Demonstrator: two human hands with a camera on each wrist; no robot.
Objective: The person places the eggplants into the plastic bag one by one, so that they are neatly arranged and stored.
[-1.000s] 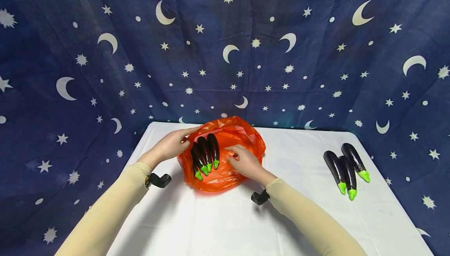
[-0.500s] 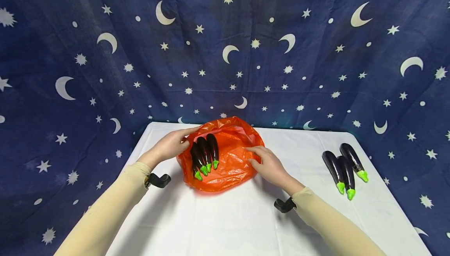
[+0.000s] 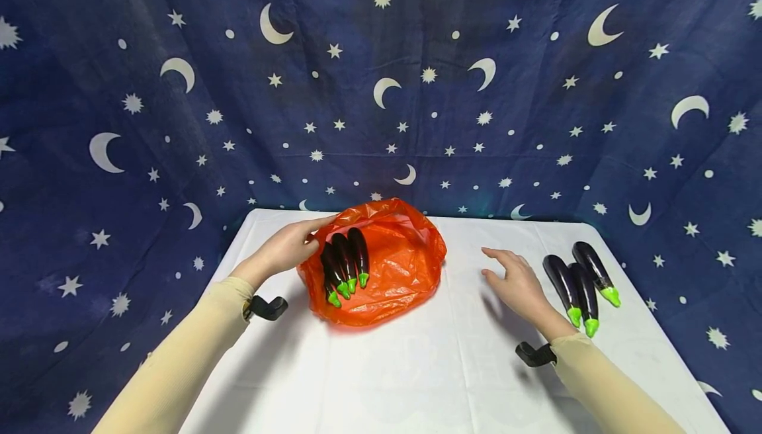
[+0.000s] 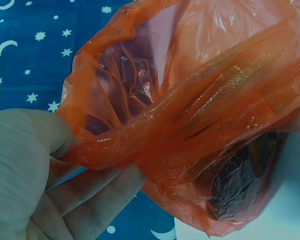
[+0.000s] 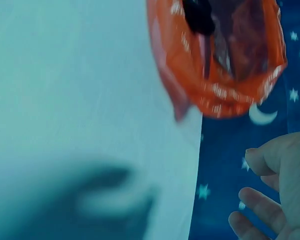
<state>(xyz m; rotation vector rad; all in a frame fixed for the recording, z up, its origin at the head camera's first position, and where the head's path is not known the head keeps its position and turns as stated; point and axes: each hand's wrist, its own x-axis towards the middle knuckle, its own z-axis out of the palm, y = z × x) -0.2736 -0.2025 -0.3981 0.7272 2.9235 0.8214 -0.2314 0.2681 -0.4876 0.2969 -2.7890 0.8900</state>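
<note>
Pinching orange bag [image 3: 397, 272] of four eggplants [image 3: 359, 252] with left hand [image 3: 284, 247], center-left; gripping nothing with loosely spread right hand [image 3: 519, 285], center-right.

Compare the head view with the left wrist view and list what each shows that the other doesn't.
Only the head view: the right hand, open; the sleeves; and three eggplants on the table, at the right.

Only the left wrist view: the fingers of the left hand below the bag's edge, and a dark shape seen through the plastic, probably an eggplant.

Both: the left hand gripping the orange bag, part of the white table, and the starry backdrop.
</note>
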